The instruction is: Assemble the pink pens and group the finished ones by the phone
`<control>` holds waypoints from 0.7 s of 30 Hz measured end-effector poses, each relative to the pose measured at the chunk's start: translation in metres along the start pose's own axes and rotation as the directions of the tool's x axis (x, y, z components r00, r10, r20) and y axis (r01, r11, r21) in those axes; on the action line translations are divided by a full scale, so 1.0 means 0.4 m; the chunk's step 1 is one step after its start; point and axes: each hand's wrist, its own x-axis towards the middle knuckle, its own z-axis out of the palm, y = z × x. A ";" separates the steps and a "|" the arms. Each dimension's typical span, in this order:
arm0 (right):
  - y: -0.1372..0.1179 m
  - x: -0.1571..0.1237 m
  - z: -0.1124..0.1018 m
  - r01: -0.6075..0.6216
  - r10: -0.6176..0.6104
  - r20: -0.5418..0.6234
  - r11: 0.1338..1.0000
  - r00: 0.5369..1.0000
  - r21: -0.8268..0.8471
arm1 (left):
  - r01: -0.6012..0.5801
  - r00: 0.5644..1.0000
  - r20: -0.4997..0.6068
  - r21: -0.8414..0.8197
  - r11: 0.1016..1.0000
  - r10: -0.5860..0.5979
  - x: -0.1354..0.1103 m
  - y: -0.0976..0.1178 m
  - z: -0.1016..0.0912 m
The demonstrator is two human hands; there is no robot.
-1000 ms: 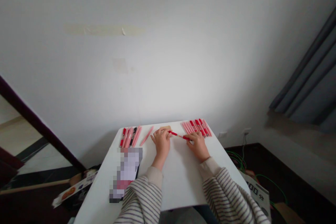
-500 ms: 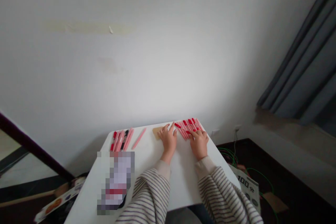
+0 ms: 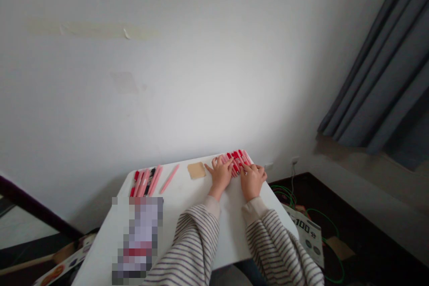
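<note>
Several pink and red pens (image 3: 238, 159) lie side by side in a row at the table's far right corner. My left hand (image 3: 221, 173) is at the left side of this row, its thumb out to the left and its fingers stretched over or against the pens. Close by, my right hand (image 3: 253, 182) touches the near ends of the pens with its fingertips, the other fingers loosely bent and apart. Neither hand visibly lifts a pen. A tan square of paper or card (image 3: 196, 170) lies left of my left hand.
On the white table (image 3: 187, 194), a second group of pink, red and black pens (image 3: 145, 182) lies at the far left, with a single pink pen (image 3: 170, 178) beside it. A pixelated object (image 3: 139, 237) sits nearer. The wall (image 3: 201, 76) stands behind the table.
My left hand has moved right, off the tan square and onto the pens. The slanted red pen now lies in line with the row. The view has shifted slightly right.
</note>
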 end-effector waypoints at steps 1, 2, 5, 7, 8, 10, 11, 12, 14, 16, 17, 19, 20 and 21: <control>0.000 0.000 -0.002 0.010 -0.010 0.006 1.000 1.000 0.007 | -0.007 1.000 0.009 0.005 1.000 0.007 0.000 0.001 0.001; 0.000 0.001 -0.004 0.013 -0.013 0.013 1.000 1.000 0.013 | -0.013 1.000 0.019 0.009 1.000 0.013 -0.001 0.001 0.002; -0.003 0.001 -0.010 0.004 -0.005 0.045 1.000 0.999 0.028 | -0.030 0.998 0.049 0.014 0.999 0.029 -0.002 0.001 0.003; -0.005 0.001 -0.013 0.000 -0.002 0.062 1.000 0.998 0.026 | -0.034 0.997 0.063 0.016 0.999 0.033 -0.002 0.001 0.003; -0.006 0.002 -0.014 0.005 -0.006 0.066 1.000 0.998 0.019 | -0.033 0.997 0.068 0.017 0.999 0.032 -0.002 0.001 0.003; -0.007 0.002 -0.014 0.021 -0.021 0.066 1.000 0.998 -0.002 | -0.031 0.997 0.070 0.013 0.999 0.030 -0.002 0.001 0.003; -0.007 0.002 -0.013 0.026 -0.025 0.070 1.000 0.997 -0.014 | -0.031 0.997 0.069 0.010 0.999 0.030 -0.002 0.000 0.002; -0.008 0.002 -0.013 0.029 -0.027 0.077 0.999 0.997 -0.025 | -0.032 0.997 0.068 0.007 0.999 0.031 -0.002 0.000 0.002; -0.009 0.002 -0.012 0.029 -0.025 0.095 0.999 0.995 -0.041 | -0.032 0.998 0.061 0.005 0.999 0.031 -0.002 0.000 0.002; -0.009 0.002 -0.011 0.029 -0.024 0.104 0.998 0.994 -0.047 | -0.032 0.998 0.054 0.007 0.999 0.032 -0.002 -0.001 0.003; -0.010 0.002 -0.011 0.032 -0.027 0.106 0.998 0.994 -0.045 | -0.033 0.998 0.050 0.008 0.999 0.033 -0.003 -0.001 0.003; -0.010 0.001 -0.009 0.036 -0.032 0.103 0.999 0.994 -0.033 | -0.033 0.998 0.046 0.010 0.999 0.033 -0.003 -0.002 0.002; -0.011 0.001 -0.009 0.039 -0.037 0.099 0.999 0.994 -0.023 | -0.032 0.998 0.047 0.009 0.999 0.032 -0.003 -0.002 0.002; -0.011 0.002 -0.008 0.042 -0.041 0.093 0.999 0.995 -0.013 | -0.030 0.998 0.048 0.007 1.000 0.030 -0.003 -0.002 0.001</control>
